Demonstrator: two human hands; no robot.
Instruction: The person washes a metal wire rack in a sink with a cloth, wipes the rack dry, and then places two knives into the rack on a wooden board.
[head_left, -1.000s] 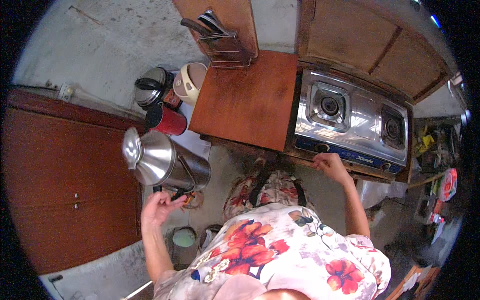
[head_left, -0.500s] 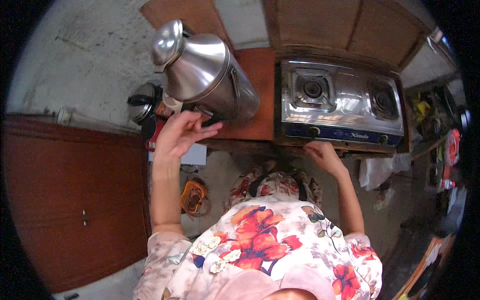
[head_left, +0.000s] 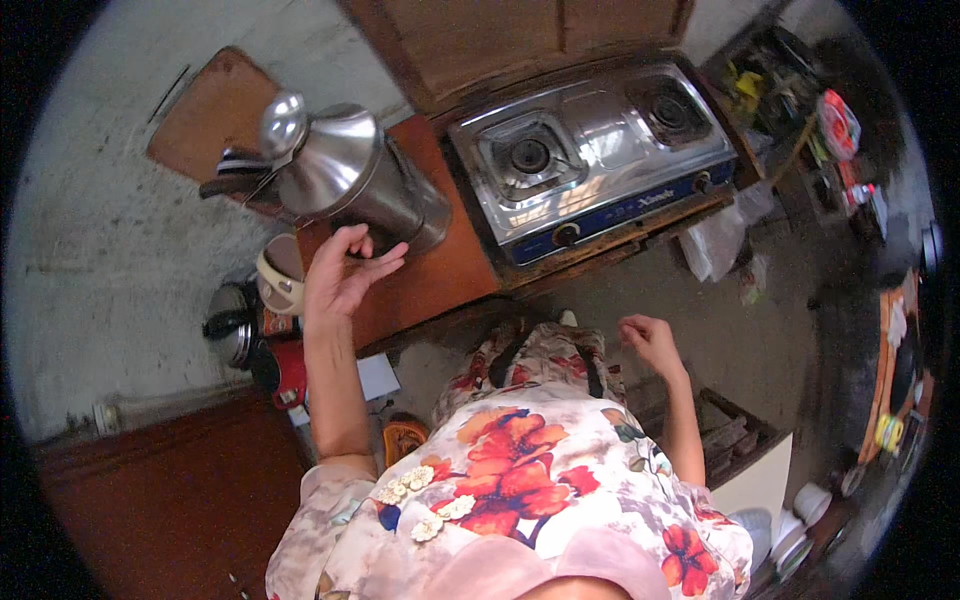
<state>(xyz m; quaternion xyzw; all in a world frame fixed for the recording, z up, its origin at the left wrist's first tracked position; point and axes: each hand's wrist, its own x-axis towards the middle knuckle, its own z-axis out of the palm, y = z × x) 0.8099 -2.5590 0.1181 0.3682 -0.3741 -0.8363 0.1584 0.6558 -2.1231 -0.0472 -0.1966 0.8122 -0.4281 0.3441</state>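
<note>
A tall steel flask (head_left: 345, 165) with a conical shoulder and domed lid stands on the reddish-brown counter (head_left: 420, 295). My left hand (head_left: 345, 275) is at its near side, some fingers stretched out and others bent; I see nothing held in it, and whether it touches the flask is unclear. Over the floor, in front of the two-burner gas stove (head_left: 610, 150), my right hand (head_left: 650, 343) hangs apart from everything, fingers curled in with nothing visible between them. Both stove burners show no pot on them.
A wooden board (head_left: 215, 120) leans on the left wall. Beside the counter are a cream-handled container (head_left: 280, 280), a black-handled pot (head_left: 232, 325) and a red object (head_left: 290, 372). A brown cabinet (head_left: 170, 500) stands lower left; a plastic bag (head_left: 712, 248) hangs below the stove.
The view has swung rightward, so flask and stove appear turned and further left. My right hand has come away from the stove's front edge. My left hand stays beside the flask.
</note>
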